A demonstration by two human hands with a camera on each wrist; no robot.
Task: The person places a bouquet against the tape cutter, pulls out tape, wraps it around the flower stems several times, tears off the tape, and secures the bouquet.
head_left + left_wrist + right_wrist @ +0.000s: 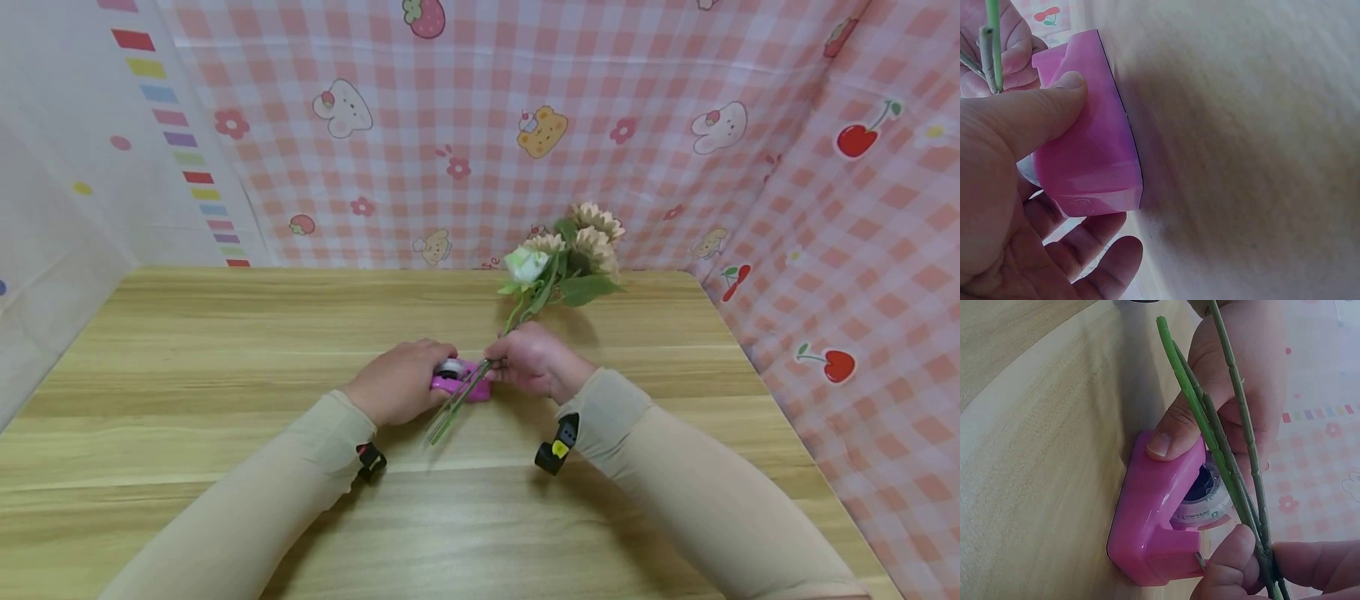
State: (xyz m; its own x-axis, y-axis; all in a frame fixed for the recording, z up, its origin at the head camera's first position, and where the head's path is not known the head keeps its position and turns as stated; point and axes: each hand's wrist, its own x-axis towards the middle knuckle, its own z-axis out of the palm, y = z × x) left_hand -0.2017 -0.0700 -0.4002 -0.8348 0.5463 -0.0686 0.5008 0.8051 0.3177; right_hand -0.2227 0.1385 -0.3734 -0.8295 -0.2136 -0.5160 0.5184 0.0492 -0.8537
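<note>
My left hand (397,382) grips a pink tape dispenser (1094,147) by its sides, thumb on the near side, on the wooden table. A clear roll of tape (1200,515) sits in the dispenser. My right hand (536,358) pinches a small bunch of flowers by its stems (1195,403), close to the dispenser's front end. The bunch has a pale white-green rose (527,265), several beige blooms (596,246) and green leaves. It slants, blooms toward the back right, and the cut stem ends cross in front of the dispenser in the head view.
The wooden table (225,333) reaches back to a pink checked cloth (465,108) with cartoon prints. Similar cloth hangs at the right, and a whiter stretch at the left. Black straps with cameras (558,446) hang under both wrists.
</note>
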